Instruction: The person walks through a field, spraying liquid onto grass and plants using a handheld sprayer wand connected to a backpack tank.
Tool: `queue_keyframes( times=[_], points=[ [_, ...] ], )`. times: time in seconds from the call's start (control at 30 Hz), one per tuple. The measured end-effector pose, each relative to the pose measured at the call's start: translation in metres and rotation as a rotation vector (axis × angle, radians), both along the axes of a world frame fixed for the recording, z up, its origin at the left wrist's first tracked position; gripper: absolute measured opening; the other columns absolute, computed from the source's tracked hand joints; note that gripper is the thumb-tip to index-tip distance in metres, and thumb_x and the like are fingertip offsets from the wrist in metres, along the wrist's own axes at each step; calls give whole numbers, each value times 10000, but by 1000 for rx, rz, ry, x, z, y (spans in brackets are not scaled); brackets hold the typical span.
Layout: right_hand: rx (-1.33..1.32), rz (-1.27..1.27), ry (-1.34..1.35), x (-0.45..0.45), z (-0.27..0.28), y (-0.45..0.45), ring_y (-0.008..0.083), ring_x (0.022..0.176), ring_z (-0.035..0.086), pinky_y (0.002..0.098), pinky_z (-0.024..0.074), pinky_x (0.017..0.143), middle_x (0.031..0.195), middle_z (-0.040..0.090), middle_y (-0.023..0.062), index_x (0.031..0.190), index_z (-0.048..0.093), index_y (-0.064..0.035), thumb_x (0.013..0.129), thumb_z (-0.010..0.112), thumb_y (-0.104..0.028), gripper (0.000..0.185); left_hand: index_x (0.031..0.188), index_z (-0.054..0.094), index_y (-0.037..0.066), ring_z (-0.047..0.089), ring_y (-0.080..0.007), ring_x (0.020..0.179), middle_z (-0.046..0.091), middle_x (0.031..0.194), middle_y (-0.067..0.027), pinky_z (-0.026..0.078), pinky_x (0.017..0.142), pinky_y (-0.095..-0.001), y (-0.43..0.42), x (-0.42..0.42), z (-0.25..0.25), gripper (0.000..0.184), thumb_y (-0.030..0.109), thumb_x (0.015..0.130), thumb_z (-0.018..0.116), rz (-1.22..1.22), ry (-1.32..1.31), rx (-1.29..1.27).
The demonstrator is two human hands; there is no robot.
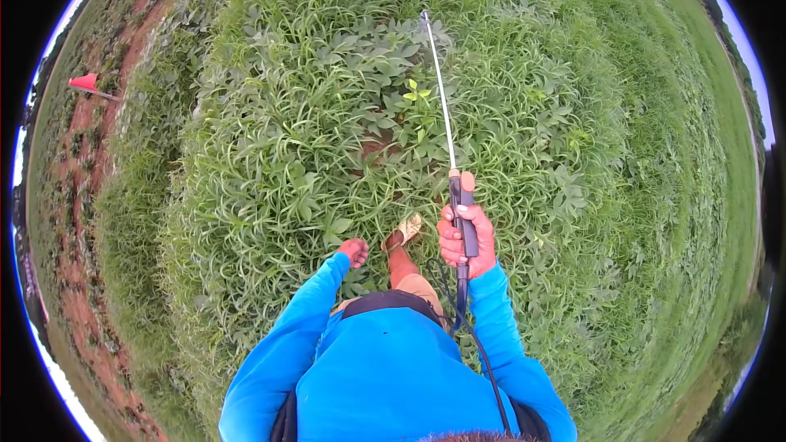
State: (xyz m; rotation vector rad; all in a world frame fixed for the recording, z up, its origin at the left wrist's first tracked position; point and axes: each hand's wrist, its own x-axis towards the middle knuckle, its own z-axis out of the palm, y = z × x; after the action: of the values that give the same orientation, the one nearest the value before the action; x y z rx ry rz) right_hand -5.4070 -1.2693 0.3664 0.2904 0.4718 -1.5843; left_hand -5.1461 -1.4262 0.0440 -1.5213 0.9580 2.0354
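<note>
Spray wand [440, 86] is in the person's right grip [471, 233], out in front of the body. The right grip is clamped around the wand's dark handle [469, 229], with the fingers wrapped over it. At the top of the handle is an orange part [467, 182]. From there, a thin silver rod points forward and leans a little to the left. Its tip [425, 15] is over green leaves, but I cannot tell if it touches them. A black hose [485, 360] runs from the low end of the handle, down beside the right arm.

The left grip [354, 252] is low, near the tall grass [246, 188]. Its fingers look bent, but I cannot tell how tightly they are closed.

The person has a bright blue shirt [385, 368], black straps [528, 421] and tan shorts [419, 286]. One foot in a pale shoe [407, 227] shows between the two grips. Some bright yellow-green leaves [416, 92] are just left of the silver rod. Far to the left, a small red flag [84, 82] is by a strip of red dirt [135, 53].
</note>
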Motion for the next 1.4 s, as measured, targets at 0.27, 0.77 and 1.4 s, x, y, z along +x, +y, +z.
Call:
queue_keyframes(
  times=[0.27, 0.77, 1.4],
  points=[
    [-191, 223, -229, -37, 4, -63, 82, 400, 299, 228, 284, 324, 601, 349, 13, 900, 421, -74, 863, 511, -253, 204, 878, 547, 110, 501, -153, 552, 556, 723, -29, 415, 478, -326, -5, -25, -12, 188, 279, 812, 499, -104, -117, 104],
    [-268, 547, -57, -105, 28, -202, 45, 418, 329, 200, 261, 337, 608, 400, -21, 851, 442, -115, 849, 552, -248, 172, 898, 551, 94, 489, -133, 541, 528, 713, -16, 392, 453, -275, -154, -137, 50, 228, 302, 820, 502, -68, 119, -250],
    [191, -107, 217, -153, 37, -102, 86, 408, 414, 226, 345, 334, 602, 432, 4, 850, 426, -104, 822, 605, -242, 228, 696, 586, 99, 474, -136, 496, 561, 604, -16, 358, 455, -294, -168, -167, 77, 189, 263, 770, 529, 105, -191, -264]
  ],
)
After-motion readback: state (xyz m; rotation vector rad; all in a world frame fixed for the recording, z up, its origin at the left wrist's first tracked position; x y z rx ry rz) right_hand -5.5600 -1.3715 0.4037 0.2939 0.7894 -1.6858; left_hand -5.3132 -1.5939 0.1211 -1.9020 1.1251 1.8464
